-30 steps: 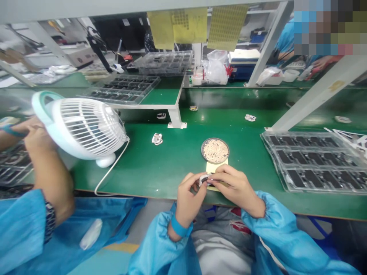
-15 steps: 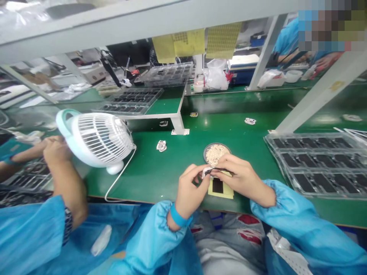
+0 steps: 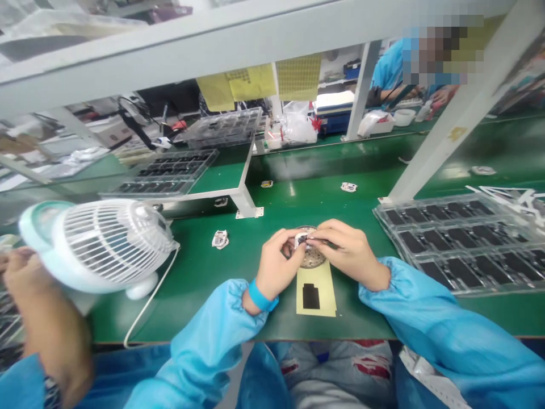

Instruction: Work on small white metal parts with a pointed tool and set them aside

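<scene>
My left hand (image 3: 277, 268), with a blue wristband (image 3: 259, 296), is shut on a small white-and-black part (image 3: 301, 240). My right hand (image 3: 349, 253) meets it from the other side, its fingertips pinching a thin dark strip (image 3: 328, 244) at the part. Both hands hover over a round dish (image 3: 314, 258) of pale granular material, partly hidden by my fingers. Just below lies a yellow sheet (image 3: 315, 301) with a black rectangular patch (image 3: 311, 296). Neither hand touches the sheet.
A white desk fan (image 3: 102, 245) stands on the green bench at the left, with a co-worker's hand (image 3: 42, 318) near it. A clear tray (image 3: 457, 244) of black pieces lies at the right. Small white parts (image 3: 220, 239) lie on the bench. A white metal post (image 3: 244, 201) stands beyond.
My hands have moved farther up the bench, from the yellow sheet to over the dish. The sheet's black patch now shows fully. The whole view has tilted with my head.
</scene>
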`<state>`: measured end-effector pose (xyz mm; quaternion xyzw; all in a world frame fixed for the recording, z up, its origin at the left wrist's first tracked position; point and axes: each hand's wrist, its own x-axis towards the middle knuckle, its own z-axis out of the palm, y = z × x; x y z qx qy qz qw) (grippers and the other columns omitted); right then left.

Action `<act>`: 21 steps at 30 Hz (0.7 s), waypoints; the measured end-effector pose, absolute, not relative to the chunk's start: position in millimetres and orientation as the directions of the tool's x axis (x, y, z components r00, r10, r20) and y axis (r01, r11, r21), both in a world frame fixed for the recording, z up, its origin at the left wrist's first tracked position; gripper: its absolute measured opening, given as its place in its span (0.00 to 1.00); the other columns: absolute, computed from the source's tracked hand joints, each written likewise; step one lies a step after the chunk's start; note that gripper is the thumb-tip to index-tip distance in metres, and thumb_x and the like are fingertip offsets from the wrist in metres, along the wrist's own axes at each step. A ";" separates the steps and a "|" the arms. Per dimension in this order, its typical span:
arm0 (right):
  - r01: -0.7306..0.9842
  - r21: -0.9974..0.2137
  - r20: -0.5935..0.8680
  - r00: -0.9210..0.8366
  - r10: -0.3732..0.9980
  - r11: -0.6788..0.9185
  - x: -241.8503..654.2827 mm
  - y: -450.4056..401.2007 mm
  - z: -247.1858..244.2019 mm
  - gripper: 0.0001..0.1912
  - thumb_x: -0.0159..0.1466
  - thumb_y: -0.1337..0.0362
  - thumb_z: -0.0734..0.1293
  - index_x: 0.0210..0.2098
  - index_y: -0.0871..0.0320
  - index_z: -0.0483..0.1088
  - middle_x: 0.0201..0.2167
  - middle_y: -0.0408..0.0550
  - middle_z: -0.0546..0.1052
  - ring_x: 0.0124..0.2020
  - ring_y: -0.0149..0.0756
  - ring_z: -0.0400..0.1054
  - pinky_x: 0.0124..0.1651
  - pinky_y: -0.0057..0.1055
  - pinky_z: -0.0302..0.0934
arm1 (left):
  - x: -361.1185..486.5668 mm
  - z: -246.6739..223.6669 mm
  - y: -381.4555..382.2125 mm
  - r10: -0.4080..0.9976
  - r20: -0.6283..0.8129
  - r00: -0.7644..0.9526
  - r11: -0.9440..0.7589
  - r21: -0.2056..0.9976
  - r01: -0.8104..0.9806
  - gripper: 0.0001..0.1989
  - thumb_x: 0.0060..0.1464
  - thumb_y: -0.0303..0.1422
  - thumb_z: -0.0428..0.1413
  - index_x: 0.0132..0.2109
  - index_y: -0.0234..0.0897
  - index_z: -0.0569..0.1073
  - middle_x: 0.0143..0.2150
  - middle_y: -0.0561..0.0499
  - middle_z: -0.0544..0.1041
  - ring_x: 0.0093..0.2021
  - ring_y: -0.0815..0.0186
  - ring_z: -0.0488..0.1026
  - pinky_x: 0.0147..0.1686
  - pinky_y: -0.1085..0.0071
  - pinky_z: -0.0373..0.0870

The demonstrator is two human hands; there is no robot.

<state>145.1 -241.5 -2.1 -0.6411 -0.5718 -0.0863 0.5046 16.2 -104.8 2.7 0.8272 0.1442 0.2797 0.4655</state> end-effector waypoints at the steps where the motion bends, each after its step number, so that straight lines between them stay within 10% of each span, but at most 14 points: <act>1: 0.818 -0.553 0.680 0.332 0.653 0.160 145.6 -241.5 -3.4 0.08 0.68 0.68 0.67 0.45 0.53 0.76 0.41 0.49 0.78 0.41 0.37 0.73 0.44 0.33 0.71 | 17.8 -1.0 -104.6 0.513 0.305 0.802 -0.492 0.871 -0.016 0.11 0.56 0.29 0.58 0.47 0.39 0.79 0.35 0.51 0.74 0.29 0.69 0.66 0.30 0.73 0.65; 21: 0.828 -0.553 0.589 0.307 0.748 0.095 147.1 -243.7 -13.8 0.07 0.68 0.68 0.65 0.45 0.54 0.73 0.42 0.50 0.75 0.42 0.37 0.72 0.42 0.32 0.69 | 14.7 -10.6 -105.8 0.502 0.311 0.807 -0.530 0.848 0.003 0.10 0.56 0.29 0.58 0.45 0.39 0.79 0.31 0.53 0.70 0.28 0.70 0.64 0.29 0.73 0.63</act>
